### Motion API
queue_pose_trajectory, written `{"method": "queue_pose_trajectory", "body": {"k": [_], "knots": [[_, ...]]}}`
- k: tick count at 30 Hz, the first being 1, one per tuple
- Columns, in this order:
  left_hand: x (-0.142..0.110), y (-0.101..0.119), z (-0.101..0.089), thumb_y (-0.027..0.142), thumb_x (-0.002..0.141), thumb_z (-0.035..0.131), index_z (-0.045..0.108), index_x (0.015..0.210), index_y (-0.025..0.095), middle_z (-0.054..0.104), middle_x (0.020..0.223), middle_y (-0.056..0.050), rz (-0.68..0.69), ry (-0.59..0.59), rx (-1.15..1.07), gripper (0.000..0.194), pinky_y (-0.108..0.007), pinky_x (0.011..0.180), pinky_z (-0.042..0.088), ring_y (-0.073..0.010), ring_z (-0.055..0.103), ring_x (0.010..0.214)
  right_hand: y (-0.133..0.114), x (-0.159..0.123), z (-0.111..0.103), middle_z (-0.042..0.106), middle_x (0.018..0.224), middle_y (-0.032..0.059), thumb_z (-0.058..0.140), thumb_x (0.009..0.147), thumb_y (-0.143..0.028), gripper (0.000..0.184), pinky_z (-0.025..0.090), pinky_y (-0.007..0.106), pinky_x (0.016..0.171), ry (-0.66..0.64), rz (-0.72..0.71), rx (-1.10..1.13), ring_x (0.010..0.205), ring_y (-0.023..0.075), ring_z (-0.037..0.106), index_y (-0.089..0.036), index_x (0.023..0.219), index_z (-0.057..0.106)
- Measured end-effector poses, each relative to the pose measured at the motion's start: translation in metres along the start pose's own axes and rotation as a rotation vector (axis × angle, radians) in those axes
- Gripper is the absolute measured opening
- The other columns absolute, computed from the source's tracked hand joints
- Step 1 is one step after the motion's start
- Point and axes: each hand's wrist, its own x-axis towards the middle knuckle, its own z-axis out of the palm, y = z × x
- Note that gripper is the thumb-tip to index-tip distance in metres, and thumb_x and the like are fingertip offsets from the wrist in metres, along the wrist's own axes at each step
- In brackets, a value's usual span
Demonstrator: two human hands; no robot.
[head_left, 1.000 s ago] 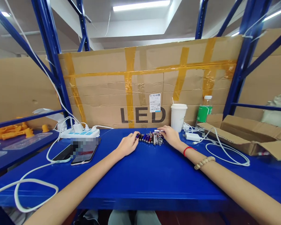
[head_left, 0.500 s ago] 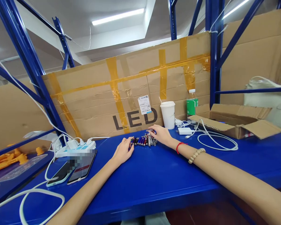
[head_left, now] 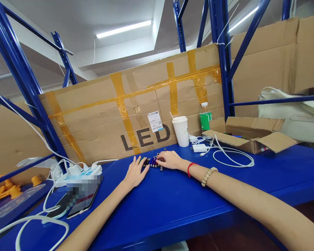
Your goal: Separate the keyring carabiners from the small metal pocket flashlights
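Observation:
A row of small pen-like metal tubes [head_left: 153, 161], dark, blue and silver, lies on the blue shelf in front of the cardboard. My left hand [head_left: 134, 173] rests at the left end of the row, fingers spread, fingertips beside the nearest tubes; it is open. From the right, my right hand [head_left: 170, 160] reaches over the row, its fingers bent down and closed on the tubes at that end. The hand covers part of those tubes, so how many it grips is hidden. A tube end pokes out below its fingers.
Behind stands a taped cardboard sheet [head_left: 104, 122]. To the right are a white paper cup [head_left: 181, 131], a green-labelled bottle [head_left: 205, 120], a white charger [head_left: 199, 148] with cable, and an open carton [head_left: 253, 144]. Leftward lie two phones [head_left: 85, 202] and a power strip [head_left: 94, 171].
The view has shifted slightly. My right hand has come down from behind the row onto its right part, covering more tubes. My left fingers have spread apart.

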Motion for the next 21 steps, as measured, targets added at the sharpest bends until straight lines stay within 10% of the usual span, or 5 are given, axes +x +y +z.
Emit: {"method": "queue_pose_trajectory", "body": {"k": [10,21], "knots": [[0.042,0.009,0.023,0.057,0.085,0.015,0.035,0.132,0.028,0.028,0.141,-0.009,-0.112,-0.145,-0.099,0.059,-0.058,0.098,0.019,-0.0344,0.016,0.130,0.000,0.001,-0.001,0.061,0.089,0.0025,0.031,0.090,-0.034,0.036,0.039,0.022,0.061,-0.106,-0.034,-0.027,0.078,0.0136,0.057,-0.025,0.091,0.065],[0.026,-0.014,0.019,0.052,0.086,0.018,0.037,0.131,0.024,0.030,0.141,-0.010,-0.237,-0.116,-0.103,0.057,-0.054,0.101,0.012,-0.0339,0.017,0.130,-0.009,0.002,0.012,0.061,0.110,0.0057,0.034,0.089,-0.039,0.035,0.039,0.036,0.087,-0.061,-0.088,-0.114,0.104,0.0194,0.052,-0.025,0.104,0.063]]}}
